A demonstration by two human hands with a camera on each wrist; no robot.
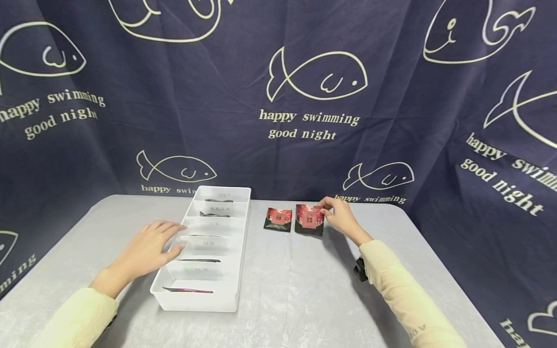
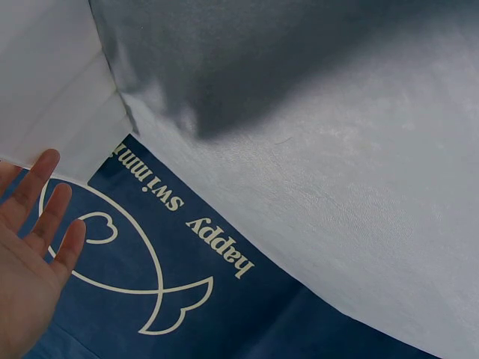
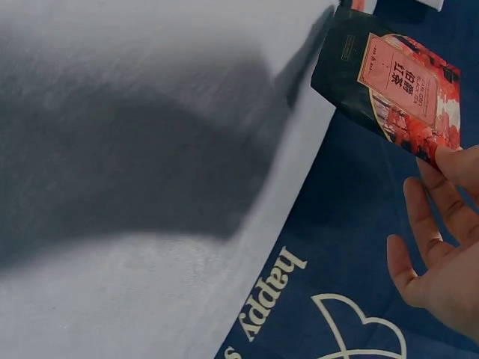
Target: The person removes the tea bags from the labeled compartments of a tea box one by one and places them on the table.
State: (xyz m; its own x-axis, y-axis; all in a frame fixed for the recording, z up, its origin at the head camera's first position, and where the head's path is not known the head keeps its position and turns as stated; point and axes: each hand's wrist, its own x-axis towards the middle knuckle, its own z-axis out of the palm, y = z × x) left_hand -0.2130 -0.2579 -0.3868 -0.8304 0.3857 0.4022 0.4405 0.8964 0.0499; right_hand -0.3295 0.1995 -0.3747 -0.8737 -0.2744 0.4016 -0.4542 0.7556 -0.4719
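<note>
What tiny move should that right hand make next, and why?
Probably lift the flat, square red-and-black packet leftward toward the white plastic divided tray: the right hand pinches the packet's edge, the left hand is at the tray's side, and thin, flat items stand inside it.

The flat, square red-and-black sachet I hold [image 3: 408,82] looks like thin, stiff coated paper or film, smooth with a low satin finish. Its smaller red-and-black square neighbour [image 1: 278,220] is shinier, its dark lower part catching glossy streaks. My long white compartmented tray [image 1: 196,303] looks like smooth moulded plastic with a soft sheen. Under it, the pale grey table covering [image 1: 296,290] seems a finely grained, leather-like sheet. The navy fish-printed curtain [image 1: 226,96] is matt, softly creased cloth; my pale yellow sleeve [image 1: 82,314] is matt, finely ribbed fabric.
</note>
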